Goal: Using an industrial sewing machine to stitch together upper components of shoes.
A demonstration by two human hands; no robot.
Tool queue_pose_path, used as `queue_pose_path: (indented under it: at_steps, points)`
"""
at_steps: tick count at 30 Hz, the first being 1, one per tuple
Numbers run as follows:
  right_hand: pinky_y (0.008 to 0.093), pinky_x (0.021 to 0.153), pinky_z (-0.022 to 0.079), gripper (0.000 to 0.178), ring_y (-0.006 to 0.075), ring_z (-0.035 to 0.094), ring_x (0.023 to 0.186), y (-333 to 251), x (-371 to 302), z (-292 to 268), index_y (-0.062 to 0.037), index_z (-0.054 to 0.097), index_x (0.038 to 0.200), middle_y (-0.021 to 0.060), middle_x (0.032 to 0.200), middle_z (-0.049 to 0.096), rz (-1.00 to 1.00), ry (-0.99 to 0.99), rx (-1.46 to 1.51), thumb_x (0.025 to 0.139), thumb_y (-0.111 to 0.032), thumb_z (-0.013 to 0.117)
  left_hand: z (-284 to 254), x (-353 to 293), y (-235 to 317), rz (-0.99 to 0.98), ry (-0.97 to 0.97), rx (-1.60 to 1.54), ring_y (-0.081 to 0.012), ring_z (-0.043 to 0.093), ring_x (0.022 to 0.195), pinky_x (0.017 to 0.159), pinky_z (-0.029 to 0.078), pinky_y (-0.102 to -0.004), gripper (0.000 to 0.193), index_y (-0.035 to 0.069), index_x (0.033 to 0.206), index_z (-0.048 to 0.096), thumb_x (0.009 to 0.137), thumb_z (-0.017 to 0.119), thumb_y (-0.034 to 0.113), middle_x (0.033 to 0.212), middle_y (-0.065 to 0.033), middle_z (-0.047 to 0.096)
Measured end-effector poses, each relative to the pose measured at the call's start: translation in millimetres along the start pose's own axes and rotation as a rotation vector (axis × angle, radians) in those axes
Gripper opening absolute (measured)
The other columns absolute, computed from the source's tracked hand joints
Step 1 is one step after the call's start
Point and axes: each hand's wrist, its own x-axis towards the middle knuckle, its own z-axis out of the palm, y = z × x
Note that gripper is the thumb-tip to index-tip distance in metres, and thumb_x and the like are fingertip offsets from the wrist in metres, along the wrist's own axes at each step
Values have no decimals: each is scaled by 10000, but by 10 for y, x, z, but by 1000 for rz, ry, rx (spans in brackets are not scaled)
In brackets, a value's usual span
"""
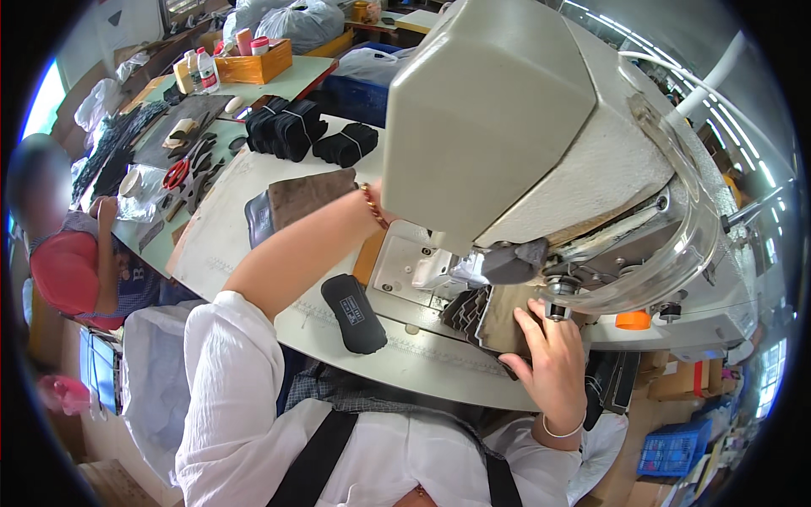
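Observation:
A large beige sewing machine (pixel 490 110) fills the middle of the view. My left forearm reaches up behind its head, and my left hand (pixel 378 201), past a beaded bracelet, is hidden by the housing. On the right, my right hand (pixel 553 351) lies with fingers stretched out on a brownish flat piece (pixel 504 325) beside the machine's needle area. Dark layered pieces (pixel 465 314) with wavy edges sit just left of that piece. A black, waisted insole-shaped piece (pixel 353 314) with a pale printed mark rests on the table, below my left forearm.
Tied black bundles (pixel 285 129) and a brown cloth (pixel 311 198) lie on the table (pixel 224 220). Farther left are red-handled scissors (pixel 176 175), bottles and a wooden box (pixel 262 63). A co-worker (pixel 72 253) sits at far left. A blue crate (pixel 673 448) stands lower right.

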Motion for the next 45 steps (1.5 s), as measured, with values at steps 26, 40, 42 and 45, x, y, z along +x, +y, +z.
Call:
queue_pose_path:
  at_steps: [26,40,42,45]
  points:
    - [469,1012,466,627,351,586,1199,242,28,60,-48,690,1280,157,1266,619,-91,4,98,714,-218,897,-1338,-1838,-632,261,251,1156,-320,645,1151,973,546,-434,350,93,1129,782,785,847,80,1220,-103,708]
    - [416,997,520,628,309,631,1103,356,87,-95,-63,675,1357,101,1187,722,-235,-80,54,776,-212,858,-583,-1573,-240,93,-795,655,-309,636,1078,925,546,-420,532,124,1248,750,736,893,106,1131,-96,625]
    - [413,1006,521,619,305,632,1126,379,84,-92,-62,680,1353,105,1184,721,-259,-35,32,777,-211,855,-604,-1510,-293,80,-835,618,-308,637,1067,919,545,-412,530,128,1240,767,727,897,88,1124,-97,619]
    - [418,990,543,539,306,657,1111,364,95,-57,-46,700,1315,127,1273,722,-271,-20,24,802,-146,832,-651,-1501,-338,25,-844,566,-305,648,1052,898,548,-410,433,110,1181,799,757,884,86,1112,-101,638]
